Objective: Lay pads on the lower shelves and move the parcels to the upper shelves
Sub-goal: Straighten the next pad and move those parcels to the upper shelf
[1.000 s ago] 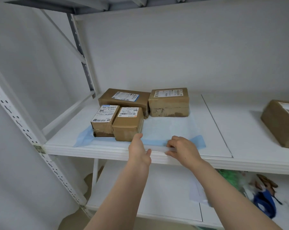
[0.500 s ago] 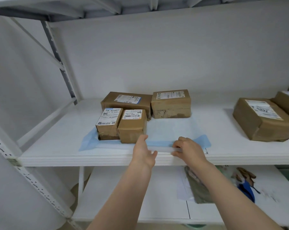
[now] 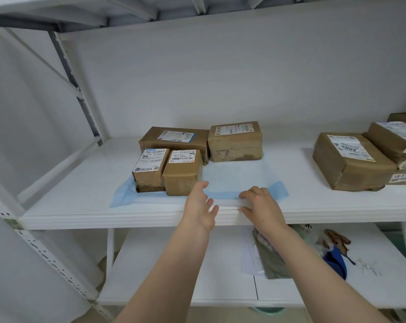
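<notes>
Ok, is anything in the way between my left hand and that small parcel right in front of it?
Nothing visible does. The open left hand reaches up to the near right corner of the small parcel; whether they touch is unclear. Only the blue pad lies beneath.
</notes>
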